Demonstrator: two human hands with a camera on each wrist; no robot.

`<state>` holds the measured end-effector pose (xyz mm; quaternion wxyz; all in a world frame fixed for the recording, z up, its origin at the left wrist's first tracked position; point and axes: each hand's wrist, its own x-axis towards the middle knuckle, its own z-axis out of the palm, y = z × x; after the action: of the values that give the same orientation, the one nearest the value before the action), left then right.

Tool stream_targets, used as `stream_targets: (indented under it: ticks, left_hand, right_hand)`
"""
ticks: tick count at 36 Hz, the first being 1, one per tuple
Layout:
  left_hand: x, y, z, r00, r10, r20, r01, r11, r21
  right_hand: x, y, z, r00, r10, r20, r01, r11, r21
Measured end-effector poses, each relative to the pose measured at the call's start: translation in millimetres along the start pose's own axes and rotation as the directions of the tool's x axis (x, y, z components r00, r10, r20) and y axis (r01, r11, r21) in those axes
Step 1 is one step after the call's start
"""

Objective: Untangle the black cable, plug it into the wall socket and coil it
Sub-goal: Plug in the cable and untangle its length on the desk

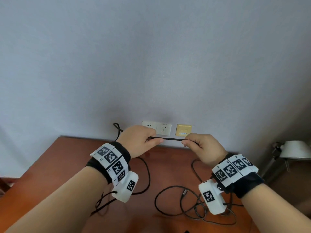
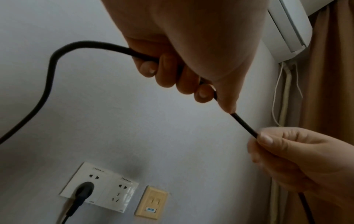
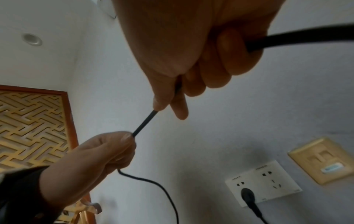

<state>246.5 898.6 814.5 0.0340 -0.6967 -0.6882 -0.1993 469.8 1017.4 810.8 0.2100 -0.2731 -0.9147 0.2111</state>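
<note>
A short stretch of the black cable (image 1: 171, 139) runs taut between both hands, just above the desk and in front of the white wall socket (image 1: 164, 127). My left hand (image 1: 143, 140) grips the cable (image 2: 243, 123) in a fist with the thumb pinching it. My right hand (image 1: 200, 145) holds the cable (image 3: 143, 125) the same way. A black plug (image 2: 83, 189) sits in the left socket plate (image 2: 80, 174), also seen as the plug (image 3: 248, 195) in the right wrist view. Loose cable loops (image 1: 168, 195) lie on the desk below.
The brown wooden desk (image 1: 75, 158) meets a pale wall. A yellow data outlet (image 1: 183, 130) is right of the sockets. A white desk lamp (image 1: 294, 150) stands at the far right. A curtain (image 2: 329, 75) and an air conditioner (image 2: 289, 27) are on the right.
</note>
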Motion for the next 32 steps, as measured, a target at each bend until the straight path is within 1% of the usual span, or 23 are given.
stream_targets:
  ticks: [4, 6, 11, 15, 20, 23, 26, 29, 32]
  left_hand:
    - [-8, -13, -1, 0.996, -0.082, 0.027, 0.082, 0.996, -0.029]
    - [-10, -15, -1, 0.992, -0.118, 0.044, 0.120, 0.992, -0.036]
    - [-8, -7, 2, 0.983, -0.179, 0.032, 0.181, 0.978, -0.103]
    - [0, 9, 8, 0.985, -0.161, 0.059, 0.169, 0.970, -0.175]
    - [13, 36, 14, 0.990, -0.115, 0.077, 0.131, 0.957, -0.257]
    - [17, 45, 15, 0.994, -0.104, 0.043, 0.111, 0.966, -0.232]
    - [16, 45, 15, 0.998, -0.056, 0.024, 0.059, 0.979, -0.197]
    - [12, 41, 15, 0.999, -0.010, 0.033, 0.015, 0.985, -0.174]
    - [8, 35, 15, 0.998, 0.012, 0.070, -0.002, 0.991, -0.134]
  right_hand:
    - [-5, 16, -1, 0.997, 0.079, -0.004, -0.079, 0.997, -0.015]
    - [-7, 17, 1, 0.996, 0.093, 0.000, -0.093, 0.996, -0.019]
    - [-1, 10, 4, 0.990, 0.116, -0.076, -0.113, 0.993, 0.033]
    - [6, -3, 6, 0.993, 0.069, -0.096, -0.065, 0.997, 0.043]
    - [15, -22, 14, 0.998, -0.011, -0.064, 0.013, 0.999, 0.038]
    - [16, -26, 17, 0.997, -0.038, -0.062, 0.042, 0.997, 0.063]
    - [13, -25, 17, 0.997, -0.048, -0.053, 0.052, 0.996, 0.076]
    - [10, -20, 15, 0.999, -0.053, -0.013, 0.054, 0.996, 0.069]
    - [8, -16, 13, 0.998, -0.048, 0.029, 0.047, 0.999, 0.013]
